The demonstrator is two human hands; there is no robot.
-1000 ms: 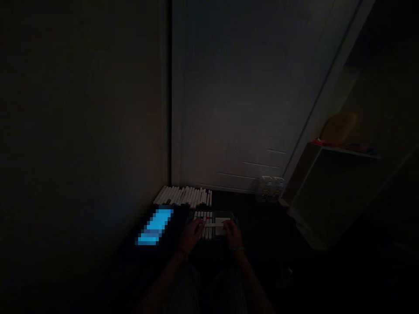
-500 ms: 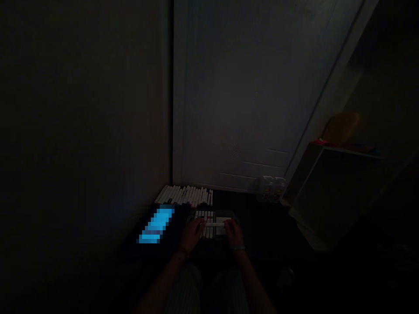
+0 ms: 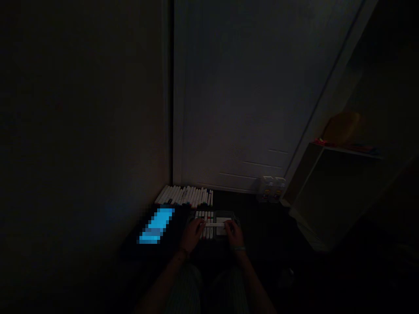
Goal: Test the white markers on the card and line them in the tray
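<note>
Between my two hands a white marker is held level, one end in each. My left hand pinches its left end, and my right hand grips the right end. Beneath it lies a see-through case with two parts. Several white markers with coloured marks lie in rows in the left part. A white card or block sits in the right part, partly covered by my right hand. The room is very dark, so fine finger detail is hard to make out.
A row of several white markers lies at the back of the dark table, against the wall. A glowing blurred screen lies at left. Two clear containers stand at back right, near a shelf unit.
Almost nothing differs. Both hands keep their hold on the marker at about the same place above the case.
</note>
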